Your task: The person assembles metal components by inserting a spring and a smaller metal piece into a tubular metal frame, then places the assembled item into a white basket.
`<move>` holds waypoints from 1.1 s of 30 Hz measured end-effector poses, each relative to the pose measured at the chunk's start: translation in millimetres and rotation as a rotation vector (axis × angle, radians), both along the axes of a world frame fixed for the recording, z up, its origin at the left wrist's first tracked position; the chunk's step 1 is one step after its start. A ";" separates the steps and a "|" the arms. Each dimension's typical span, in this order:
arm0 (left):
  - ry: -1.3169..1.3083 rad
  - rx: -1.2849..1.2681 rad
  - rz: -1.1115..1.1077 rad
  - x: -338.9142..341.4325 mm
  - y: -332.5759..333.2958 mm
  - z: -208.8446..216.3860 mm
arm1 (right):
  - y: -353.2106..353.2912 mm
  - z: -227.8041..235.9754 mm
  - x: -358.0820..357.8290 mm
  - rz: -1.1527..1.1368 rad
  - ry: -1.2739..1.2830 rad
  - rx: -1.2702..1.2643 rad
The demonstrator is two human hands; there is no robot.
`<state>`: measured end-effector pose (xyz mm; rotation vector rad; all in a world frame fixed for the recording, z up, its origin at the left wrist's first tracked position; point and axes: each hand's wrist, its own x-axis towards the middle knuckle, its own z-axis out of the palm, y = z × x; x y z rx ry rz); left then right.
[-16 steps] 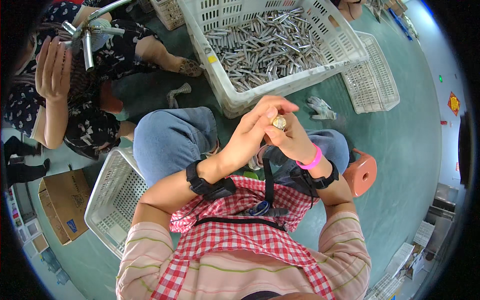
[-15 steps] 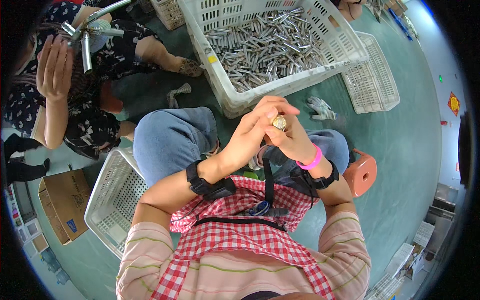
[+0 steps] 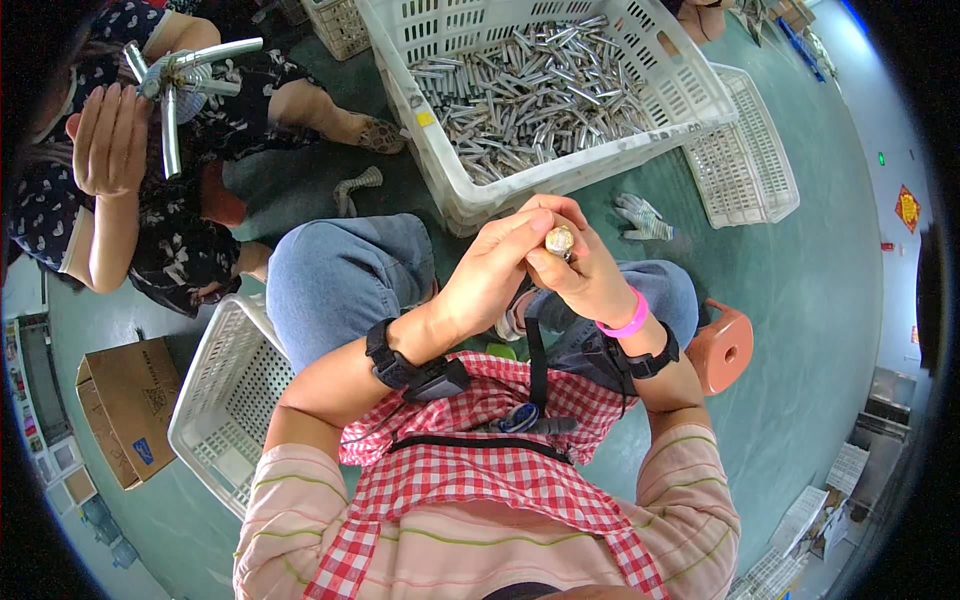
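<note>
Both my hands are closed together in front of my knees, just short of the big crate. Between them is a short metal piece (image 3: 560, 241) with a round, shiny, gold-silver end facing up; the rest of it is hidden by fingers. My left hand (image 3: 495, 265) wraps it from the left, thumb beside the round end. From the right, my right hand (image 3: 590, 285) grips it, with its thumb just below that end. Beyond them, a white plastic crate (image 3: 590, 165) holds a heap of short silver metal tubes (image 3: 540, 95).
A grey work glove (image 3: 643, 217) lies on the floor right of my hands. An orange stool (image 3: 722, 350) stands by my right knee, a white basket (image 3: 215, 400) at my left. At upper left, a co-worker's hand (image 3: 108, 145) is beside metal tubes (image 3: 170, 120).
My hands stay together around the metal piece, shifting only slightly, and its round end tilts a little. At upper left the co-worker's metal tubes have turned and moved slightly.
</note>
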<state>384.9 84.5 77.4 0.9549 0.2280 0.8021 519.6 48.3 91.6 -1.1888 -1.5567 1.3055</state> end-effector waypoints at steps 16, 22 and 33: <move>0.160 0.541 0.207 -4.6 9.6 3.5 | 2.8 -4.0 15.1 -0.001 -0.186 0.265; 0.251 0.716 0.293 -15.2 12.9 8.6 | 5.0 -10.7 4.0 0.079 -0.230 0.323; 0.557 0.711 1.101 -140.8 -20.1 72.2 | 4.2 3.2 -12.3 0.268 0.102 0.054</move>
